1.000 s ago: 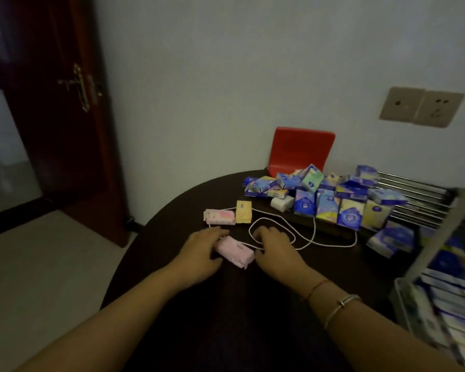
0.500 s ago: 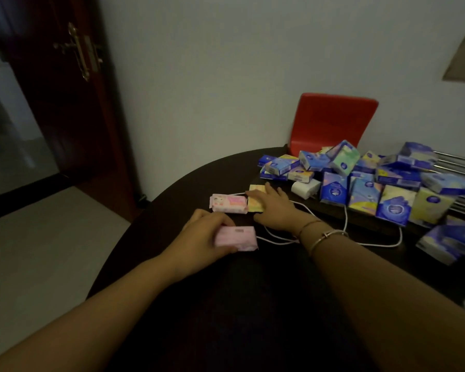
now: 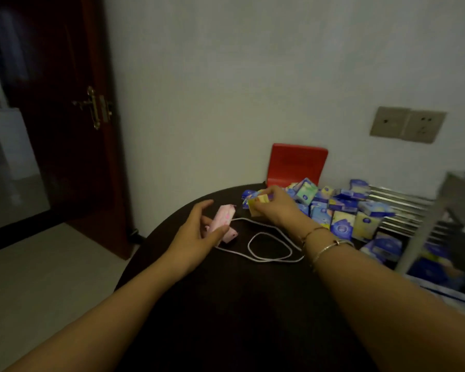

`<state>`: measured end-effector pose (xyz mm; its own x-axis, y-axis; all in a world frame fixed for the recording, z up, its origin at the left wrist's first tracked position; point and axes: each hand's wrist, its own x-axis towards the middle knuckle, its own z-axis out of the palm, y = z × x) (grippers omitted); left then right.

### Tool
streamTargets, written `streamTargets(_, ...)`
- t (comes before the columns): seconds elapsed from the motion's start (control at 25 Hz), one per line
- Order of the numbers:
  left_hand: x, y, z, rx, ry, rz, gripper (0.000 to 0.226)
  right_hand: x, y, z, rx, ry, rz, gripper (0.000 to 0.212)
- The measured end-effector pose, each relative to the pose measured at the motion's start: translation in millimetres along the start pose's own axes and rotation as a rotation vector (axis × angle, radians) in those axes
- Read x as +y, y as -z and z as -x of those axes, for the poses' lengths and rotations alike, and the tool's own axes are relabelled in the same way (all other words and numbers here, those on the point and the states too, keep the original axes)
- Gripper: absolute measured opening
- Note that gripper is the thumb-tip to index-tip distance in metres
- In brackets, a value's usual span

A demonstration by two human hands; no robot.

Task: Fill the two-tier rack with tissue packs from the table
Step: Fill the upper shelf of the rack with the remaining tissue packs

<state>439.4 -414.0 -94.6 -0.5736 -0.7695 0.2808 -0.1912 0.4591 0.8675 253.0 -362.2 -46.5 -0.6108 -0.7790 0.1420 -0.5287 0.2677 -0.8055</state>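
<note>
Pink tissue pack (image 3: 222, 220) pinched upright in left hand (image 3: 196, 234).

The room is dim, lit weakly from the doorway at left. A plain pale wall (image 3: 226, 76) fills most of the view, with 2 beige sockets (image 3: 408, 124) set side by side on its right. A dark red-brown wooden door (image 3: 65, 116) stands at left – its brass handle (image 3: 93, 107) catches some light. The floor (image 3: 51, 277) is pale and smooth. A red chair back (image 3: 297, 163) rises behind the dark round tabletop (image 3: 226, 304).
</note>
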Motion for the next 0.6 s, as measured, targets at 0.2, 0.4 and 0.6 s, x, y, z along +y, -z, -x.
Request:
streamTargets(0.2,100.7,-14.2,21.9,-0.05,-0.147,0.279,0.064,-82.9,105.5,44.8,0.025,0.014,-0.14,0.025)
streamTargets(0.4,199.8,-55.1,26.7,-0.151,-0.338,0.409,0.05,-125.6,235.9,117.5,0.096,0.154,-0.043,0.016)
streamTargets(0.6,250.9,-114.3,20.2,-0.217,-0.405,0.401,0.044,-93.9,305.0,147.5,0.236,0.085,0.052,0.02)
